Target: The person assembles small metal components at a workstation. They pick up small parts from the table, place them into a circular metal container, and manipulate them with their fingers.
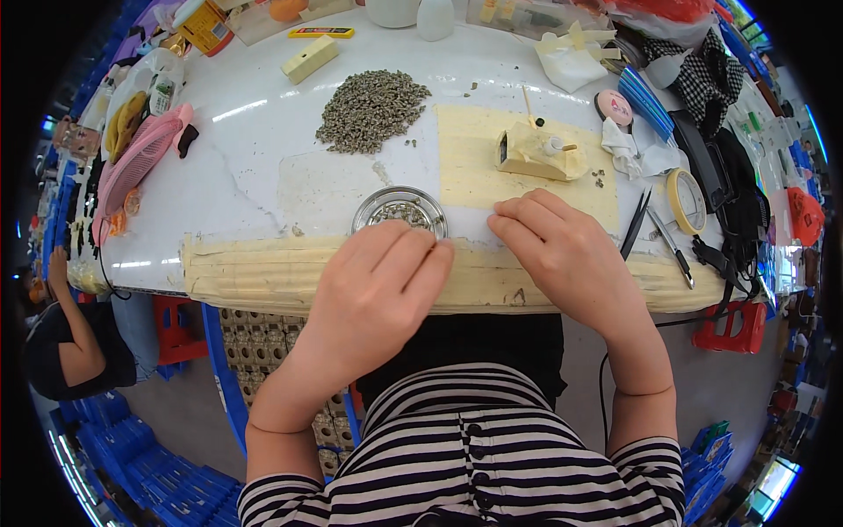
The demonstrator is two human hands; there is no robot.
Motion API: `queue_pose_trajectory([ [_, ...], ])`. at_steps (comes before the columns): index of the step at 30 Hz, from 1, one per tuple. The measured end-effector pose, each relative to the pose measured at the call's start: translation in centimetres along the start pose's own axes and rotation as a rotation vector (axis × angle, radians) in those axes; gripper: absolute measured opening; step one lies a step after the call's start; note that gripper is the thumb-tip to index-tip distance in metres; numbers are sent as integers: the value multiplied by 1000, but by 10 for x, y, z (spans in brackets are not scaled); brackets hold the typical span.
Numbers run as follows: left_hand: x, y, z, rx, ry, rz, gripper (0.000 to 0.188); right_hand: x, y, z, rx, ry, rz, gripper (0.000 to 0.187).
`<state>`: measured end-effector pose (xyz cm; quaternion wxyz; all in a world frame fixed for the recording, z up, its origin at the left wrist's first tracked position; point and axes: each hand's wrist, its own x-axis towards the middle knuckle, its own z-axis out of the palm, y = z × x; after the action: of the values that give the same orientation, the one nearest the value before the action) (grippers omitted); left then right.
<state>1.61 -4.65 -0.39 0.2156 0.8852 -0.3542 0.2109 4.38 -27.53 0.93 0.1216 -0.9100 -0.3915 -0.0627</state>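
My left hand (pixel 376 285) is closed at the near rim of a round metal dish (pixel 442 221), covering part of it. Small metal pieces (pixel 399 213) lie in the dish. The fingers are curled down, so anything they grip is hidden. To the right, my right hand (pixel 562 257) is bent over the tape-covered table edge (pixel 474 279), thumb and fingers pinched together. Whatever is in that pinch is too small or hidden to make out. Beyond it sits a tape-wrapped block (pixel 536 156) with a thin stick standing up, on a cream taped patch (pixel 465 149).
A heap of small metal parts (pixel 369 110) lies farther back. Tweezers (pixel 636 227), a pen-like tool (pixel 672 246) and a tape roll (pixel 687 202) are at the right. A pink fan (pixel 140 167) stands left. Below the table is a blue crate (pixel 224 378) of metal parts.
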Motion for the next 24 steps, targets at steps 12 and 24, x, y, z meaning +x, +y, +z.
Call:
queue_pose_trajectory([
  [12,-27,-27,-9,-157,195,-296,29,42,-13,12,293,213,-112,24],
  [24,-35,-28,-11,-99,-31,-342,83,-6,1,11,443,344,201,16],
])
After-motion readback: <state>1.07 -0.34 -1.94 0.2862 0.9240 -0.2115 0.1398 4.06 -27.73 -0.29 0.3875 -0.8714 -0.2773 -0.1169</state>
